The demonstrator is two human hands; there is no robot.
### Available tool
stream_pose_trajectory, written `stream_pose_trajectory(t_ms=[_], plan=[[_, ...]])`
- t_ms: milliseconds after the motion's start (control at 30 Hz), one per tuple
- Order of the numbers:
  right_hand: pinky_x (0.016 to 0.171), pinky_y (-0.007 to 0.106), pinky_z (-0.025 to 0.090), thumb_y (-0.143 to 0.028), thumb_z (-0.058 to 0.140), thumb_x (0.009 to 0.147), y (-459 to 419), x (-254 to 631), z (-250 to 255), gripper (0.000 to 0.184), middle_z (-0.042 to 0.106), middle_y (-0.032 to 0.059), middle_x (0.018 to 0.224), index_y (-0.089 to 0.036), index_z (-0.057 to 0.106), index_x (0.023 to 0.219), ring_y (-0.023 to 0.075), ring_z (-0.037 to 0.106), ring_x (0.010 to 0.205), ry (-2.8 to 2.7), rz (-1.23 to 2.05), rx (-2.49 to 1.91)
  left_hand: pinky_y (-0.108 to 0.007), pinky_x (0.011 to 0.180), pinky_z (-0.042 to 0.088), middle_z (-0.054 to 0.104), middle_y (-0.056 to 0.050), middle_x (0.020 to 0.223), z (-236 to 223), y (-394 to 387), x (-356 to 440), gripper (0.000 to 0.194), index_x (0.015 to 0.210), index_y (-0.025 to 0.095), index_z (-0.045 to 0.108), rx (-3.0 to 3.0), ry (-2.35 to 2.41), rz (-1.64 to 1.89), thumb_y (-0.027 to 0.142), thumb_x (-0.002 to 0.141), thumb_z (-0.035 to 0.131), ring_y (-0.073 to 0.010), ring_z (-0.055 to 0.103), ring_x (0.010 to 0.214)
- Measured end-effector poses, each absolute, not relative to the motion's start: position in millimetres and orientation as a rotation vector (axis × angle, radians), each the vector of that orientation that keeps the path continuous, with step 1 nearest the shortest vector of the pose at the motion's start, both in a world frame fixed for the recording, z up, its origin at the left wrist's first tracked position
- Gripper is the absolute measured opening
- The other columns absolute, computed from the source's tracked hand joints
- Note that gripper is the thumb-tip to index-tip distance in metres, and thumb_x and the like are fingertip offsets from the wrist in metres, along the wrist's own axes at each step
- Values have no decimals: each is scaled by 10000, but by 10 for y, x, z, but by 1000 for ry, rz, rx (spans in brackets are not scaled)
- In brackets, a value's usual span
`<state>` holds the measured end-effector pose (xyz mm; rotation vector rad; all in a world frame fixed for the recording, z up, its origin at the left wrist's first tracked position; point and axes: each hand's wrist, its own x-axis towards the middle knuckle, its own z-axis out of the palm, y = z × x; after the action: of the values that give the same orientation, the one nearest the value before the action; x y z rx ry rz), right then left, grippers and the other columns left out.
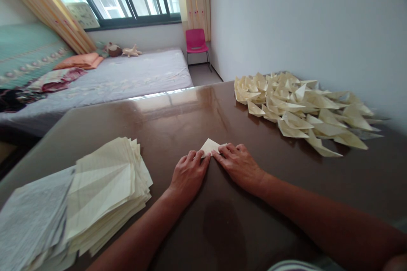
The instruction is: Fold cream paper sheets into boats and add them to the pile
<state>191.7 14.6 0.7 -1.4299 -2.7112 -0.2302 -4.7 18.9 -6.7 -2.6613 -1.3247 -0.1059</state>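
Paper (209, 145) at fingertips, between left hand (190, 173) and right hand (238, 163), both touching; peak points away, long axis sideways. Fingers bent; pinching or just pressing, can't tell.

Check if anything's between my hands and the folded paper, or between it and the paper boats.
Nothing separates the left hand or right hand from the folded paper; both touch it. Between it and the paper boats, I see just the right hand on its edge and tabletop.
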Motion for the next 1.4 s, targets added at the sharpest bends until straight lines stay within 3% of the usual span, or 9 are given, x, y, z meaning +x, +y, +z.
stream_pose_trajectory(t_ms=[400, 567, 700, 833, 1100, 1233, 1400], plan=[[684, 381, 328, -112, 415, 912, 151, 1963, 26, 280, 624, 136, 1005, -98, 602, 1120, 247, 519, 904, -2647, -324, -1616, -330, 720, 482, 621, -69, 1072, -7, 227, -87, 260, 1138, 216, 591, -2619, -1428, -98, 191, 910, 469, -226, 540, 969], [703, 333, 330, -250, 416, 958, 296, 2036, 10, 211, 621, 93, 980, -182, 615, 975, 226, 520, 940, -2563, -183, -1643, -315, 800, 468, 608, -48, 1121, -82, 307, -104, 248, 943, 226, 616, -2604, -1582, -344, 330, 967, 392, -201, 537, 999], [689, 302, 333, -367, 410, 971, 396, 2069, -26, 243, 617, 61, 986, -213, 597, 973, 200, 527, 935, -2521, -35, -1604, -335, 840, 465, 621, -55, 1126, -153, 354, -103, 255, 1099, 219, 576, -2575, -1694, -429, 366, 954, 428, -224, 524, 1042], [716, 304, 342, -360, 426, 967, 396, 2047, -65, 224, 618, 55, 999, -219, 600, 972, 201, 522, 961, -2513, 49, -1547, -353, 866, 458, 624, -55, 1121, -161, 360, -105, 357, 1261, 210, 495, -2622, -1777, -476, 365, 943, 448, -234, 516, 1060], [778, 308, 396, -336, 479, 940, 397, 2065, -112, 177, 597, 53, 1058, -225, 595, 1013, 193, 541, 987, -2388, 240, -1492, -334, 833, 452, 635, -26, 997, -144, 383, -109, 398, 1266, 228, 503, -2728, -1945, -532, 354, 890, 538, -218, 543, 985], [844, 323, 431, -356, 530, 905, 434, 2103, -164, 346, 553, 101, 1188, -189, 522, 1208, 208, 548, 1045, -2287, 304, -1505, -314, 797, 448, 631, -12, 987, -142, 346, -99, 423, 1290, 249, 480, -2782, -1890, -521, 361, 887, 544, -205, 548, 970], [827, 320, 442, -347, 593, 861, 479, 2149, -182, 294, 601, 56, 1080, -220, 586, 1126, 192, 584, 955, -2249, 463, -1485, -305, 769, 451, 631, -15, 1010, -143, 312, -98, 426, 1290, 267, 483, -2768, -1877, -512, 402, 889, 531, -207, 556, 974]])
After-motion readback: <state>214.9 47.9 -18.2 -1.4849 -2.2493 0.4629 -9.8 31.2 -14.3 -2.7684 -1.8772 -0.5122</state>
